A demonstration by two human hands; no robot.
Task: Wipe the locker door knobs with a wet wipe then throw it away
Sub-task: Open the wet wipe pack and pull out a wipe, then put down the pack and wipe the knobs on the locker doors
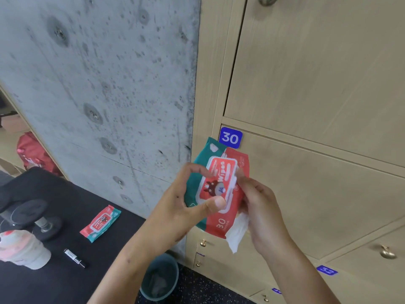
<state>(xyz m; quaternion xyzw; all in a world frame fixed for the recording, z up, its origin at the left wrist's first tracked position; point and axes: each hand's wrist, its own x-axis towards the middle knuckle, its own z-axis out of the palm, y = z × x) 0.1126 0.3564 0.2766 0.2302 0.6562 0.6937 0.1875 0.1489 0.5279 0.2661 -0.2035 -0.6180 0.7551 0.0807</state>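
My left hand [186, 200] grips a red and teal wet wipe pack [219, 172] in front of the beige lockers, thumb on its lower front. My right hand [260, 207] presses the pack's plastic lid at its right edge and holds a white wet wipe [237, 233] that hangs below the pack. Brass door knobs show at the top [267, 0], at the lower right [387, 252] and, smaller, below my hands [203, 242]. Locker 30's blue number plate [230, 138] sits just above the pack.
A small teal waste bin [160, 279] with crumpled wipes stands on the floor below my left forearm. On a black surface at left lie a second wipe pack [100, 222], a marker [74, 257], a dumbbell [32, 216] and a plastic cup [24, 249]. A concrete wall [98, 84] rises behind.
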